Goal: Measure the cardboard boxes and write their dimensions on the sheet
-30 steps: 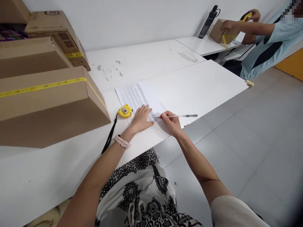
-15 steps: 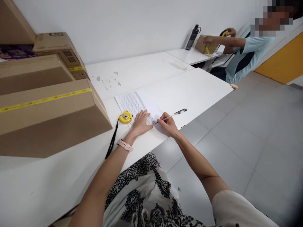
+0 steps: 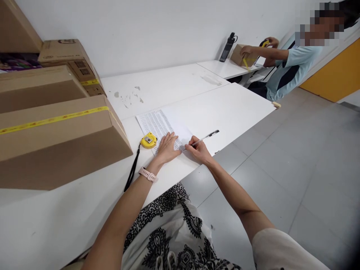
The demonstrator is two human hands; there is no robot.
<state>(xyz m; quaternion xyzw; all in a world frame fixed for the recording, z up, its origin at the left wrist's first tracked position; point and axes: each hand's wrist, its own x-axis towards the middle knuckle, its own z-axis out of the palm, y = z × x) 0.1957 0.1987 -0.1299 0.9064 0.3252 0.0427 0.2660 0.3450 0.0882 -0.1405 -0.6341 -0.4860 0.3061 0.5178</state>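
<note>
My left hand [image 3: 168, 148] lies flat with fingers outstretched on the lower part of a printed sheet of paper [image 3: 154, 122], which rests on the white table. A pink watch band circles that wrist. My right hand [image 3: 199, 150] is closed round a pen [image 3: 206, 135] with a clear barrel and dark clip; its tip points down at the sheet's lower edge, close to my left thumb. Just left of my left hand sits a yellow tape measure [image 3: 148, 140], its black strap [image 3: 132, 170] trailing toward me. My palm hides part of the printed rows.
Taped cardboard boxes [image 3: 62, 138] crowd the table's left side, more stacked behind. At the far right end, a seated person [image 3: 295, 69] holds a small carton [image 3: 240, 54] and a yellow tape measure. A dark bottle [image 3: 227, 47] stands beside the carton.
The pen tip and my right hand have shifted very slightly left and down along the sheet's lower edge. My left hand stays in place on the paper.
</note>
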